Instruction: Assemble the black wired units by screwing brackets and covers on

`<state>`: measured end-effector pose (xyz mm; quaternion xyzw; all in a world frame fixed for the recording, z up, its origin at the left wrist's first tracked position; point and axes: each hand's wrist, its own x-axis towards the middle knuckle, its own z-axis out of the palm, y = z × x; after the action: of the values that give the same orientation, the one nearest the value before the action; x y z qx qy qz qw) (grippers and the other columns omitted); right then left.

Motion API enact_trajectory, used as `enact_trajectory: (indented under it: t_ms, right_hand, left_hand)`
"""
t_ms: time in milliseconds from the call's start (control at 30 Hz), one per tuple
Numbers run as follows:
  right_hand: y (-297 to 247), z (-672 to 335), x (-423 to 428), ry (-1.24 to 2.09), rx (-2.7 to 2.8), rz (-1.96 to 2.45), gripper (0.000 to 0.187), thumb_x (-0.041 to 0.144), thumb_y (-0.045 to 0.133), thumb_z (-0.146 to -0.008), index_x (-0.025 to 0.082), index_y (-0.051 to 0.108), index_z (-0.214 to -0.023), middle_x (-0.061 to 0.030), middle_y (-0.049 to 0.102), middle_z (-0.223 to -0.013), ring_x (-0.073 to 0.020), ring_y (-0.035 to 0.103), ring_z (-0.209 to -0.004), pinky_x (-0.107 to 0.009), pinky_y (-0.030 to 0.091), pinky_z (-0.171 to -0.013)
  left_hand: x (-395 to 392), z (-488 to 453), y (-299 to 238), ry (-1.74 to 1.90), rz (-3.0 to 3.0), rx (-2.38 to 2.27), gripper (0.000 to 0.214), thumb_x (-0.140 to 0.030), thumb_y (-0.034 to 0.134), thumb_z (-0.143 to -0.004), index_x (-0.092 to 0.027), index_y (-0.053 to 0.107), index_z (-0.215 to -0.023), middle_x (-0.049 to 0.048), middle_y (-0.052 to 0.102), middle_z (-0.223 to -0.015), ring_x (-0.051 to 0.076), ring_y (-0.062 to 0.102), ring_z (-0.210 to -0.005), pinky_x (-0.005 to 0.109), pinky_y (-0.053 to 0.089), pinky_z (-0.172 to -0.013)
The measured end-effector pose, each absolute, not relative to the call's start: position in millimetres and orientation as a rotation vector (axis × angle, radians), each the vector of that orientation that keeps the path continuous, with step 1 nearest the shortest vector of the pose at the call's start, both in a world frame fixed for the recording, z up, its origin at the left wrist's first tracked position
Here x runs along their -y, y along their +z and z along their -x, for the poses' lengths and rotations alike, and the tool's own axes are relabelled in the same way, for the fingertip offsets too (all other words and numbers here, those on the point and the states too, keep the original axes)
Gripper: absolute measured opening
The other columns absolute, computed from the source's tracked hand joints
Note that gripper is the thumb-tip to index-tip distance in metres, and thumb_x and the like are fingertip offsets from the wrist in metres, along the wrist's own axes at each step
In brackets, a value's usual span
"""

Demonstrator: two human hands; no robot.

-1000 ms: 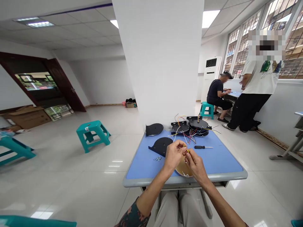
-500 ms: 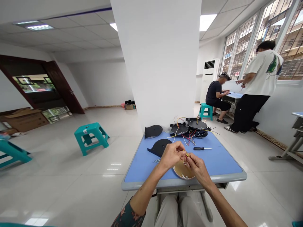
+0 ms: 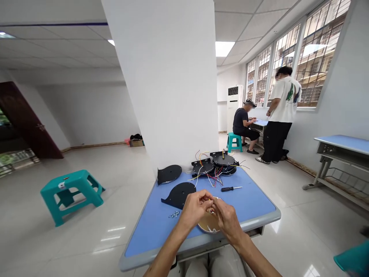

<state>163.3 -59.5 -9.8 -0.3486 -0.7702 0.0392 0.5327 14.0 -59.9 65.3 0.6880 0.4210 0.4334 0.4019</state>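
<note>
My left hand (image 3: 194,209) and my right hand (image 3: 227,221) meet above the blue table, their fingertips pinching a thin yellow wire end (image 3: 211,207). Below them lies a round gold-coloured disc (image 3: 208,224), partly hidden by my right hand. A black metal plate with a bracket (image 3: 178,194) lies just left of my left hand, near a few small screws (image 3: 173,214). Farther off are a black-handled screwdriver (image 3: 230,188) and a stack of black discs (image 3: 215,166) with red, yellow and white wires. Another black plate (image 3: 168,174) stands at the far left.
The blue table (image 3: 152,235) has a grey rim and stands against a white pillar (image 3: 170,77). A teal stool (image 3: 70,196) stands to the left. Farther right, one person sits working at a desk (image 3: 261,123) while another stands beside it.
My head has turned right, so the table sits lower left in the view and looks tilted. My hands stay together over the gold disc, still pinching the wire.
</note>
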Motion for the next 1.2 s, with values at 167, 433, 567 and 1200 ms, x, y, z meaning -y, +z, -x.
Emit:
enact_trajectory:
  t_ms: [167, 433, 567, 1200]
  right_hand:
    - [-8.1, -164.6, 60.3, 0.196, 1.819, 0.799, 0.030, 0.021, 0.037, -0.102, 0.021, 0.067, -0.101, -0.0040, 0.067, -0.077, -0.0164, 0.062, -0.069, -0.025, 0.049, -0.063]
    - [-2.7, -169.7, 62.0, 0.392, 1.788, 0.815, 0.033, 0.028, 0.042, -0.102, 0.019, 0.059, -0.075, 0.0010, 0.055, -0.063, -0.0128, 0.051, -0.057, -0.023, 0.040, -0.056]
    - [-4.9, -170.2, 62.6, 0.396, 1.784, 0.845, 0.031, 0.028, 0.042, -0.102, 0.019, 0.063, -0.080, 0.0004, 0.060, -0.065, -0.0129, 0.055, -0.058, -0.023, 0.042, -0.057]
    - [-1.3, -165.7, 64.9, 0.734, 1.459, 0.997, 0.042, 0.057, 0.056, -0.090, 0.020, 0.061, -0.070, 0.0011, 0.054, -0.058, -0.0134, 0.049, -0.052, -0.024, 0.049, -0.055]
  left_hand:
    - [59.5, -3.6, 62.7, 1.119, -1.980, -0.962, 0.018, -0.014, 0.058, -0.080, -0.020, 0.074, -0.082, 0.0016, 0.071, -0.072, 0.015, 0.064, -0.066, 0.024, 0.049, -0.065]
    - [58.0, -5.9, 49.7, 1.266, -2.395, -0.946, 0.022, -0.012, 0.050, -0.093, -0.019, 0.068, -0.082, 0.0028, 0.067, -0.077, 0.015, 0.060, -0.072, 0.025, 0.045, -0.070]
    - [59.5, -11.9, 45.1, 1.261, -2.414, -1.080, 0.022, -0.010, 0.047, -0.092, -0.019, 0.060, -0.076, 0.0026, 0.062, -0.073, 0.016, 0.056, -0.069, 0.026, 0.043, -0.066]
    - [26.8, 140.3, 6.6, 1.115, -2.184, -1.839, 0.029, -0.003, 0.052, -0.081, -0.020, 0.074, -0.090, 0.0090, 0.074, -0.101, 0.025, 0.062, -0.096, 0.041, 0.051, -0.091]
